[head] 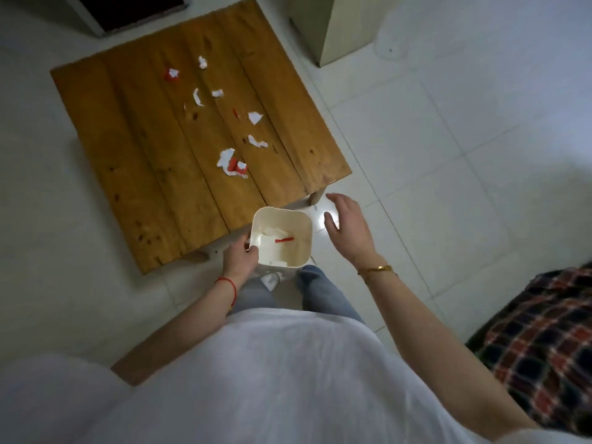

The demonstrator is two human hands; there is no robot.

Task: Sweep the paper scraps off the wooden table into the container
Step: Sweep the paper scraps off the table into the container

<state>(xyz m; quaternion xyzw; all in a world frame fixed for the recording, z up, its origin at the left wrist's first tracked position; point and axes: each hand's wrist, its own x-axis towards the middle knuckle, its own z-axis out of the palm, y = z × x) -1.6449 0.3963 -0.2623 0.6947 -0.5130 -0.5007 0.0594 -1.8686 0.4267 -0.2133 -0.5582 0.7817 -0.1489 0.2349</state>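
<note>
Several white and red paper scraps lie scattered across the middle of the low wooden table. A white square container hangs just off the table's near edge, with some white paper and a red piece inside. My left hand grips the container's left rim. To the right of the container my right hand hovers over the floor with fingers spread and nothing in it.
White tiled floor surrounds the table. A beige cabinet stands beyond the table's far right corner, a dark-topped unit at the far left. A plaid cloth lies at the right. My legs stand just behind the container.
</note>
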